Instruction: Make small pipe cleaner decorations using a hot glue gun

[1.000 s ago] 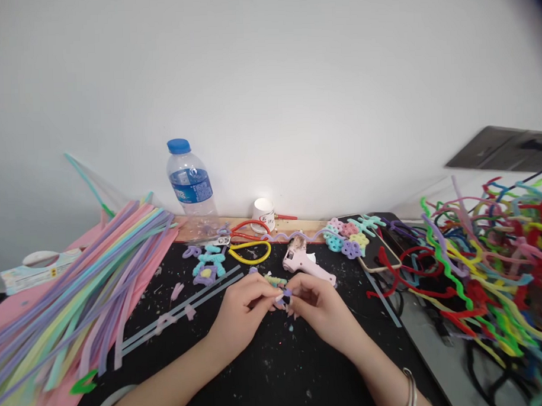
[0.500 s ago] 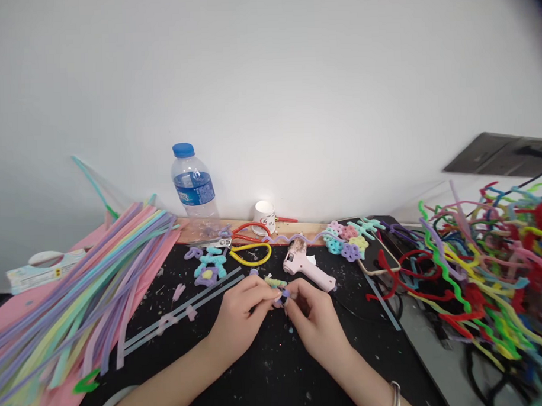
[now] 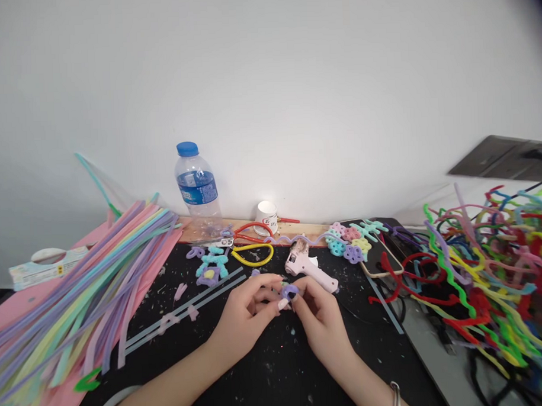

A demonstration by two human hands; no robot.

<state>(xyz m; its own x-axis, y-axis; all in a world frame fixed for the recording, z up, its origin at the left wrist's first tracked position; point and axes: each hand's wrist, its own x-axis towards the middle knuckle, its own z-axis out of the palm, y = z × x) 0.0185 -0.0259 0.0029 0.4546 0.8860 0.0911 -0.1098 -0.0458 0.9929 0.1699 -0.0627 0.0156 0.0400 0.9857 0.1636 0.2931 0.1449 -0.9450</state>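
Between my two hands is a small purple pipe-cleaner piece [image 3: 289, 290], bent into a rounded shape with a dark centre. My left hand [image 3: 248, 310] pinches it from the left with thumb and fingers. From the right, the fingertips of my right hand [image 3: 316, 305] close on its other side. The rest of the piece is hidden by my fingers. Just beyond the hands lies a pale pink glue gun [image 3: 311, 269]. Scissors with red and yellow handles [image 3: 254, 255] rest behind my left hand, beside a turquoise and purple pipe-cleaner figure [image 3: 211, 265].
A large bundle of pastel pipe cleaners [image 3: 78, 292] covers the left side. Tangled bright pipe cleaners [image 3: 491, 272] fill the right. A water bottle [image 3: 198, 191] and a paper cup [image 3: 267, 217] stand by the wall. Pipe-cleaner flowers [image 3: 345, 243] lie partly on a phone [image 3: 384, 258]. Glue sticks [image 3: 198, 301] lie left.
My fingers have shifted around the piece, turning it so its purple rounded side shows more. The yellow-green coil seen above my fingertips is now mostly hidden. The view has moved slightly.
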